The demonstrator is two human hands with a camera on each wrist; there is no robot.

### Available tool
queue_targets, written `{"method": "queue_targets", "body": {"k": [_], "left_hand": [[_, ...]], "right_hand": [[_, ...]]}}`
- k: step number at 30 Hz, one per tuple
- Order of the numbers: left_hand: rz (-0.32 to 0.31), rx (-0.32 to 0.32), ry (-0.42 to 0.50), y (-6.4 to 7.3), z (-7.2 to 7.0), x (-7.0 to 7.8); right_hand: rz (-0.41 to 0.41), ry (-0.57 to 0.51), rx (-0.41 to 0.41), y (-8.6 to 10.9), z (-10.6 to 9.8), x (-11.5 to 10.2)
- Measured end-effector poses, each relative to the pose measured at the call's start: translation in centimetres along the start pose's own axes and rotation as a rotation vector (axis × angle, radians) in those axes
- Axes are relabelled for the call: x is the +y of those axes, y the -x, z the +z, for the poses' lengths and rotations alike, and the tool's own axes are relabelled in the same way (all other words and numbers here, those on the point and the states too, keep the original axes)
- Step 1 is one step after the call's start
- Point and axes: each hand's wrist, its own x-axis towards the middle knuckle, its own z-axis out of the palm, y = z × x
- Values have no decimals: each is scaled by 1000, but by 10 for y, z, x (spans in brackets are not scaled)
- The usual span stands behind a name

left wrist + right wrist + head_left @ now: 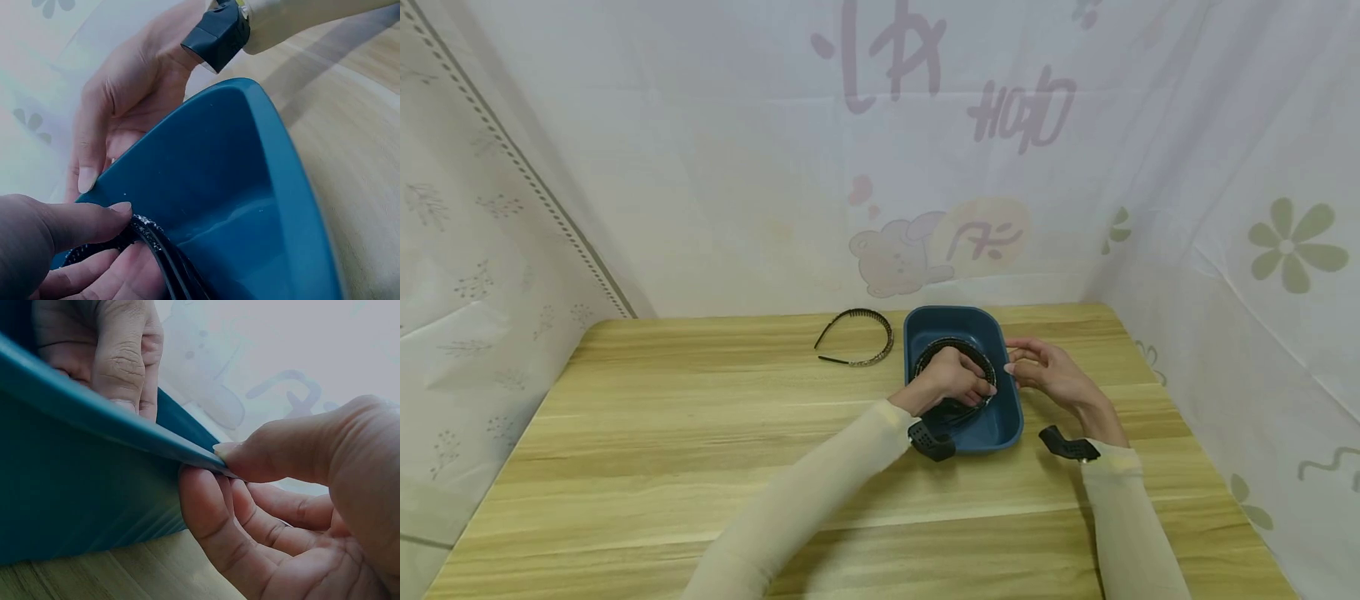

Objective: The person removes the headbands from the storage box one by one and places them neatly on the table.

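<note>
My left hand (953,377) reaches down into a blue plastic basin (1011,417) and grips black headbands (164,247) there, thumb on one side and fingers on the other. Several of these bands lie nested together, one with a glittery, silvery surface. At the basin's right side, my right hand (1058,379) pinches the rim between thumb and fingers, the thumb (275,447) over the edge and the fingers against the outer wall. The lower part of the headbands is hidden behind the left hand.
A single toothed dark headband (891,340) with a glittery section lies on the wooden table (700,467), left of the basin. Printed cloth (737,167) hangs behind the table and along both sides.
</note>
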Motion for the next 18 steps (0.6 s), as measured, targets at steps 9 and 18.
{"method": "queue_targets", "body": {"k": [9, 18], "left_hand": [[10, -23, 5, 1, -3, 1], [61, -59, 33, 5, -5, 1]], "right_hand": [[9, -2, 4, -2, 0, 0], [12, 7, -1, -1, -1, 0]]}}
